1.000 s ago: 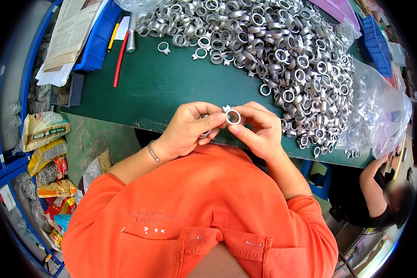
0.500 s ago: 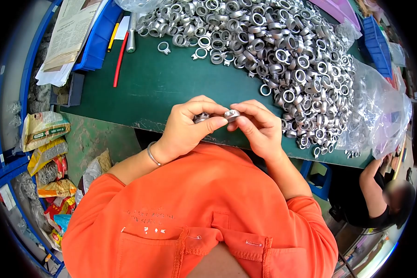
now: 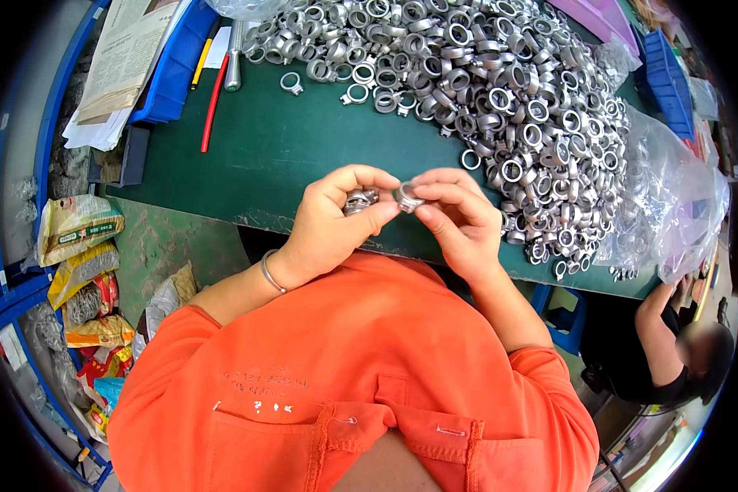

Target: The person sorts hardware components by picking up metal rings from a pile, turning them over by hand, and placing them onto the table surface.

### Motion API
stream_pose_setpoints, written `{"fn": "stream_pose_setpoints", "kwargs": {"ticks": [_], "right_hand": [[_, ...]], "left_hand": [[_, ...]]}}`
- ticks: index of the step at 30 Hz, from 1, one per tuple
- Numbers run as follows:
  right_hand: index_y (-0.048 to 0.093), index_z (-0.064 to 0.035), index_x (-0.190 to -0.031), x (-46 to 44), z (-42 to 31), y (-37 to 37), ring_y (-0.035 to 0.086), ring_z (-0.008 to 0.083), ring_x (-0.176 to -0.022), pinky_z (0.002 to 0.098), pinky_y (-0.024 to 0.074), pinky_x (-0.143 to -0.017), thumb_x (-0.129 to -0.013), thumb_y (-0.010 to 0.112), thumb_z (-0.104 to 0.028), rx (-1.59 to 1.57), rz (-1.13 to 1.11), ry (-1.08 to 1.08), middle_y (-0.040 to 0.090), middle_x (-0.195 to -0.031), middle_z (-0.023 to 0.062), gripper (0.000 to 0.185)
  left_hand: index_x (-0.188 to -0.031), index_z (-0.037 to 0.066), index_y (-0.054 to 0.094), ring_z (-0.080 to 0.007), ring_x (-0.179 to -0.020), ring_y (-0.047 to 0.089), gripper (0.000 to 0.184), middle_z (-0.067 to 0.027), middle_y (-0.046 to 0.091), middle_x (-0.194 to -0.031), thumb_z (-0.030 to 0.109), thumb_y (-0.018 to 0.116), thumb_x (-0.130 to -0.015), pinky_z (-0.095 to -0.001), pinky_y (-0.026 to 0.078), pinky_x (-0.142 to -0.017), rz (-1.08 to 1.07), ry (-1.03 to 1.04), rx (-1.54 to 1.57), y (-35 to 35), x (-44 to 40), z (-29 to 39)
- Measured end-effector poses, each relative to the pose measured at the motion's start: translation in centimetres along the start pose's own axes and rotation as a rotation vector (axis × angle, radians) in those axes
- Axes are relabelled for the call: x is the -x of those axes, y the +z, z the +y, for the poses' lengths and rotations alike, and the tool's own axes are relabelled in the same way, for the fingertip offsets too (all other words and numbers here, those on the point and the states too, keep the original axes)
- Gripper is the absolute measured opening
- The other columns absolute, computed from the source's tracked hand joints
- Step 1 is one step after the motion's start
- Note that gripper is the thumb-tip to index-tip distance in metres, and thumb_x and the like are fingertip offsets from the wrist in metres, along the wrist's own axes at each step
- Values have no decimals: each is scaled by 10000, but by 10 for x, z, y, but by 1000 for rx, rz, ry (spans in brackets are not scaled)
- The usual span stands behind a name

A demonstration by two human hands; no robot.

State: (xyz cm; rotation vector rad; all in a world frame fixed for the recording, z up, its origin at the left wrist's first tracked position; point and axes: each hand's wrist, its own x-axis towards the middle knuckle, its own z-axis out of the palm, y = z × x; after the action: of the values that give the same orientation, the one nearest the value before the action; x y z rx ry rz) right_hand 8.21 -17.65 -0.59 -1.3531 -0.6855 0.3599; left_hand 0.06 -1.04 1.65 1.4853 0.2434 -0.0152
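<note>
Between my two hands, over the near edge of the green table (image 3: 246, 176), is a small grey metal ring clamp (image 3: 407, 198) with a lug. My right hand (image 3: 465, 220) pinches it between thumb and fingers, and the fingertips of my left hand (image 3: 330, 215) meet its other side. More metal rings (image 3: 359, 201) sit inside my curled left fingers; how many is partly hidden. A large heap of similar rings (image 3: 484, 90) covers the back and right of the table. One loose ring (image 3: 291, 83) lies apart from the heap.
A red stick (image 3: 215, 105), a yellow pen (image 3: 202, 64) and a metal-shafted tool (image 3: 233, 72) lie by a blue bin (image 3: 168, 78) with papers. Clear plastic bags (image 3: 660, 193) are at right, near a person in black (image 3: 631, 344). Packets (image 3: 82, 225) fill the left shelf.
The ring between my hands has turned, so its round opening now shows. My right fingers have shifted slightly around it, and the rings in my left hand are more visible.
</note>
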Motion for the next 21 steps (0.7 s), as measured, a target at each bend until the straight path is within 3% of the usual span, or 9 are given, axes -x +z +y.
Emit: {"fn": "stream_pose_setpoints", "kwargs": {"ticks": [2, 4, 6, 10, 11, 12, 14, 17, 21], "right_hand": [[604, 32, -966, -1, -1, 7, 600, 175, -873, 261, 519, -721, -790, 614, 64, 37, 77, -70, 584, -972, 122, 179], [601, 18, -936, -2, -3, 7, 599, 200, -877, 275, 515, -723, -756, 634, 84, 77, 155, -142, 588, -971, 128, 194], [585, -8, -900, -3, -7, 2, 604, 257, -840, 299, 510, -713, -684, 641, 123, 604, 68, -414, 599, -962, 131, 258], [616, 3, -846, -4, -6, 6, 611, 279, -824, 331, 513, -697, -624, 632, 83, 513, -194, -567, 614, -997, 144, 236], [615, 9, -864, -5, -8, 4, 617, 295, -823, 335, 515, -705, -617, 623, 102, 510, -160, -557, 617, -1012, 151, 264], [615, -9, -835, -4, -11, 1, 584, 285, -820, 368, 479, -719, -651, 634, 32, 603, -93, -483, 605, -960, 115, 189], [609, -41, -783, -13, -21, -11, 520, 260, -817, 384, 396, -724, -679, 650, -73, 1370, 76, -122, 554, -876, 73, 117], [595, -73, -738, -12, -6, -23, 464, 240, -810, 378, 322, -710, -704, 647, -146, 1588, 6, -149, 493, -819, 52, 96], [610, -70, -771, -10, -12, -17, 476, 254, -800, 375, 355, -716, -706, 660, -101, 1399, -150, -135, 503, -840, 71, 88]], "left_hand": [[-1028, -9, 609, -52, -612, 518, 178, -30, 617, -843, 53, 583, -863, -171, 402, -483, 2, -215, 396, -1, -2, 1], [-1050, -20, 590, -52, -589, 524, 194, -37, 613, -823, 58, 567, -873, -170, 390, -435, -5, -211, 444, 2, -5, -2], [-1043, -17, 595, -54, -570, 519, 195, -43, 620, -827, 78, 568, -876, -179, 441, -462, -20, -261, 550, 3, -5, -3], [-1050, -24, 582, -132, -645, 598, 267, -78, 617, -840, 173, 437, -942, -222, 480, -501, -113, -442, 691, -6, -8, -13], [-1065, -20, 575, -137, -684, 608, 286, -91, 623, -880, 192, 422, -949, -221, 485, -510, -92, -471, 739, -4, -8, -11], [-1080, -17, 568, -143, -722, 619, 306, -105, 629, -920, 212, 408, -956, -220, 491, -518, -69, -500, 789, -2, -8, -6], [-1101, -14, 555, -155, -759, 627, 319, -118, 627, -966, 226, 400, -960, -221, 498, -531, -66, -495, 775, -3, -9, -6], [-1138, -8, 531, -178, -829, 636, 344, -142, 615, -1051, 250, 381, -967, -229, 512, -554, -95, -472, 779, -6, -11, -11], [-1166, -7, 514, -201, -901, 630, 377, -159, 591, -1117, 274, 351, -974, -246, 531, -583, -88, -435, 813, -7, -7, -7]]}}
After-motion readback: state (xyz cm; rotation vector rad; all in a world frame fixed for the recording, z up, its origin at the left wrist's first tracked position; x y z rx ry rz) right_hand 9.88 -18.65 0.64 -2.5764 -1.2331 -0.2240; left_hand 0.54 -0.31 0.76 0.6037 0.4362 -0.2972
